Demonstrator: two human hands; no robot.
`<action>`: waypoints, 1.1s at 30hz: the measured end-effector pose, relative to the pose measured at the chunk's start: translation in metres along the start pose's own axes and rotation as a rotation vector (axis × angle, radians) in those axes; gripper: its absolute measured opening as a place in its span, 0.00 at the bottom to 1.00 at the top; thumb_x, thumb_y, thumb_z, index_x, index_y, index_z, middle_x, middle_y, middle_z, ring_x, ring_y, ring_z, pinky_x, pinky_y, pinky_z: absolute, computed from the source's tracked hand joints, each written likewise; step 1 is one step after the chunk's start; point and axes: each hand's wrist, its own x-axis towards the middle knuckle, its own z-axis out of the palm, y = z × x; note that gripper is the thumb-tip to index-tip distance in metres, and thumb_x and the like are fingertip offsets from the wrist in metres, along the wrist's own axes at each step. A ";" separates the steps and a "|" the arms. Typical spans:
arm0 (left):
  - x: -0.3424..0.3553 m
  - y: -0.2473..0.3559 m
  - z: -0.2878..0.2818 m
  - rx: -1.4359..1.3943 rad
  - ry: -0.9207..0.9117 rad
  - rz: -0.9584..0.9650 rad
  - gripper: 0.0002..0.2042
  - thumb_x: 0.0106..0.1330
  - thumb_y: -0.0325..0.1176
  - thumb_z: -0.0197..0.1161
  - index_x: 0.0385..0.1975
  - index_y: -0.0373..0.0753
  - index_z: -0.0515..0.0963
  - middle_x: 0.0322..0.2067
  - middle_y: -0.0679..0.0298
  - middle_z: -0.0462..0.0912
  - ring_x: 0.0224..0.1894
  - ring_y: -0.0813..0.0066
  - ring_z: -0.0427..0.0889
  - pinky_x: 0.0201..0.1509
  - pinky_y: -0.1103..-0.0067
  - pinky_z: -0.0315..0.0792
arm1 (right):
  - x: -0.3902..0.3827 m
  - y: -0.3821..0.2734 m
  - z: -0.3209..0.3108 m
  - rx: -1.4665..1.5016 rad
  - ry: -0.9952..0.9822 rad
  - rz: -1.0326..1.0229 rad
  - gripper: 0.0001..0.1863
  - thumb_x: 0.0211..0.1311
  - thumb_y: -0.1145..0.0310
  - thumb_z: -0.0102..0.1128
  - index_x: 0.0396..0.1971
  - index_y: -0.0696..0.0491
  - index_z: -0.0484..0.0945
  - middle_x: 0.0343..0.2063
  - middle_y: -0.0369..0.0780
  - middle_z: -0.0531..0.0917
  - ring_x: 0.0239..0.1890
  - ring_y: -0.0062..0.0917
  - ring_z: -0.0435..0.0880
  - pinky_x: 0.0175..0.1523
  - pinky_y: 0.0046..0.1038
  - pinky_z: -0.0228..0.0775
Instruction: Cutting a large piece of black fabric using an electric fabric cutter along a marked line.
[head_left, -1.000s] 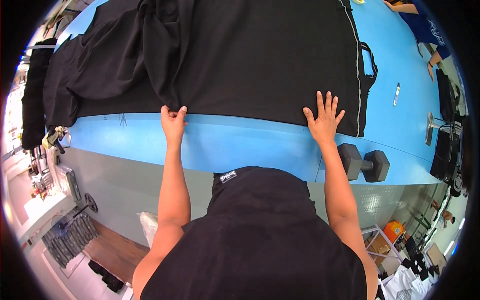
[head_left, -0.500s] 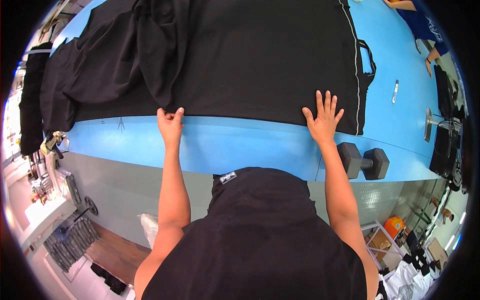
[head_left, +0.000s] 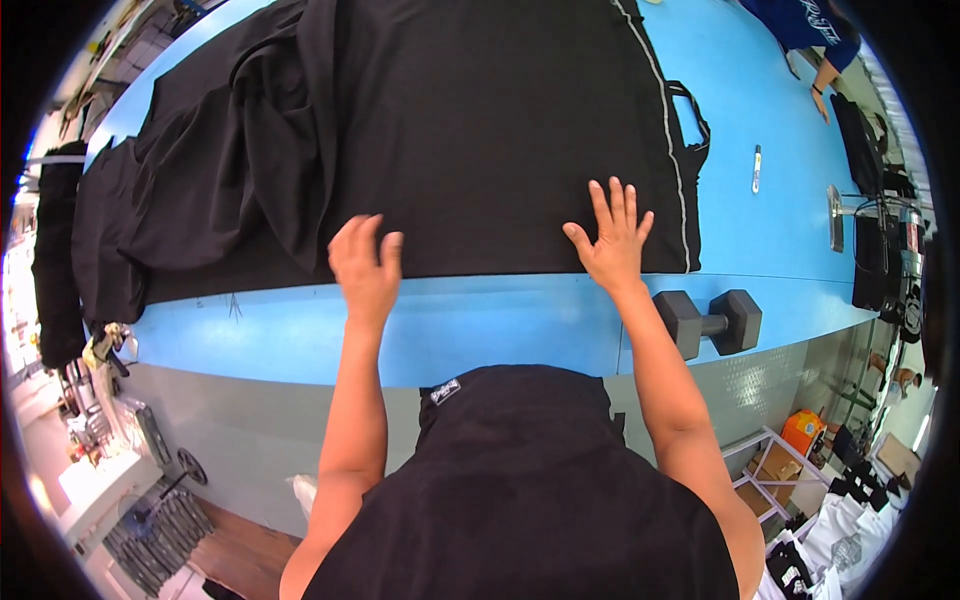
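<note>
A large black fabric (head_left: 480,140) covers much of the blue table (head_left: 480,330), its near edge running across in front of me. Its right part lies flat, while the left part is bunched in folds. A pale line runs along its right edge. My right hand (head_left: 614,240) rests palm down on the fabric near the right corner, fingers spread. At the near edge, just right of the folds, my left hand (head_left: 366,265) is over the cloth with fingers slightly bent, thumb apart and nothing held.
A dark hexagonal dumbbell (head_left: 708,322) lies by my right forearm. Farther right are a marker (head_left: 757,168) and a metal-armed device (head_left: 838,218) at the table's edge. Another person's hand (head_left: 820,103) touches the table at the far right. A black fabric roll (head_left: 60,255) stands left.
My left hand has let go of the fabric's near edge and moved right, its fingers opening. My right hand stays flat on the cloth. The whole view has shifted slightly.
</note>
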 end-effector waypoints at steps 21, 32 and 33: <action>0.012 -0.013 0.054 0.364 -0.360 0.105 0.31 0.70 0.58 0.53 0.70 0.52 0.66 0.73 0.61 0.59 0.77 0.53 0.47 0.76 0.46 0.35 | -0.012 0.090 -0.077 0.373 0.193 0.031 0.32 0.61 0.52 0.68 0.59 0.56 0.73 0.59 0.49 0.74 0.61 0.45 0.72 0.66 0.46 0.60; 0.016 -0.015 0.046 0.414 -0.426 0.078 0.32 0.69 0.56 0.55 0.71 0.50 0.65 0.74 0.59 0.57 0.77 0.51 0.46 0.76 0.46 0.33 | 0.226 0.079 -0.075 0.518 0.287 -0.420 0.27 0.54 0.60 0.72 0.52 0.56 0.76 0.52 0.46 0.78 0.55 0.43 0.75 0.60 0.39 0.68; 0.016 -0.014 0.047 0.407 -0.431 0.088 0.32 0.69 0.56 0.55 0.70 0.50 0.65 0.74 0.59 0.57 0.77 0.50 0.46 0.76 0.46 0.33 | 0.264 0.079 -0.070 0.527 0.261 -0.426 0.28 0.53 0.60 0.73 0.52 0.56 0.76 0.53 0.46 0.78 0.56 0.43 0.75 0.62 0.38 0.67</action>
